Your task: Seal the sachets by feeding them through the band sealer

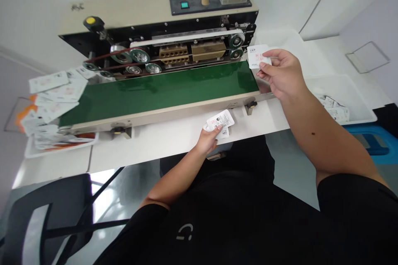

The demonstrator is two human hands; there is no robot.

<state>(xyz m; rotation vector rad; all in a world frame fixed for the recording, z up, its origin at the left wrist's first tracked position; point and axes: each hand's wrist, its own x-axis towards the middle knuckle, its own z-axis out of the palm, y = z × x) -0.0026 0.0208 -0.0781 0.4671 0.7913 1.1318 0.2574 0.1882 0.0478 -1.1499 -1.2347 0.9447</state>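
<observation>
Between the thumb and fingers of my right hand (281, 72) is a white printed sachet (255, 54), held at the right-hand end of a band sealing machine (137, 12). The sachet is close to the end rollers (236, 46); whether it touches them I cannot tell. My left hand (207, 140) grips a few similar sachets (224, 119), fanned out over the table's front edge, in front of the green conveyor belt (168, 85). Nothing lies on the part of the belt that shows.
At the left end, sachets (57, 91) heap over a white tray (62, 149). On the right, another white tray (362, 103) holds several sachets (337, 109). A control panel (192, 3) tops the machine. A black chair (74, 203) is at lower left, a blue stool (370, 143) at right.
</observation>
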